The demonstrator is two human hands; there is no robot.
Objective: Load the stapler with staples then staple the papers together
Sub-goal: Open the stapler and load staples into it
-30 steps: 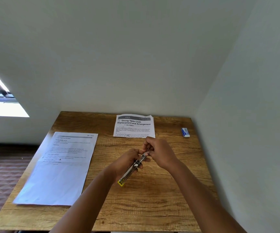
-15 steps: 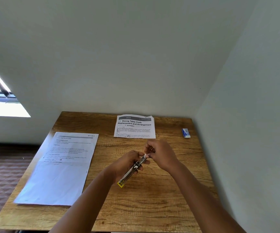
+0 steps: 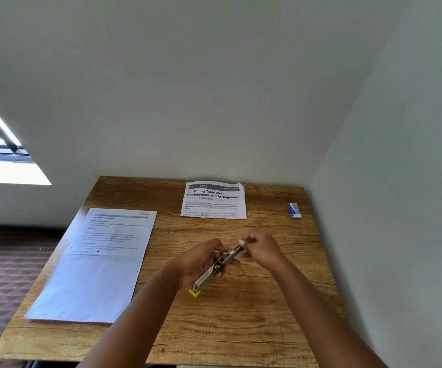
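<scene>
A small metal stapler [image 3: 215, 268] with a yellow end is held above the middle of the wooden table [image 3: 241, 328], tilted from lower left to upper right. My left hand [image 3: 201, 261] grips its body. My right hand [image 3: 261, 249] pinches its far upper end with the fingertips; what lies between those fingers is too small to tell. A large printed sheet [image 3: 100, 261] lies flat on the table's left side. A folded printed paper [image 3: 214, 200] titled "Dining Table Cloth Replacement and Arrangement" lies at the back centre. A small blue and white staple box [image 3: 294, 210] sits at the back right.
White walls close the table in at the back and on the right. A window shows at the far left, above a dark patterned floor. Bare wood lies in front of my hands and between the two papers.
My right hand's fingers have shifted slightly on the stapler's far end. The stapler, my left hand and the papers stay about where they were.
</scene>
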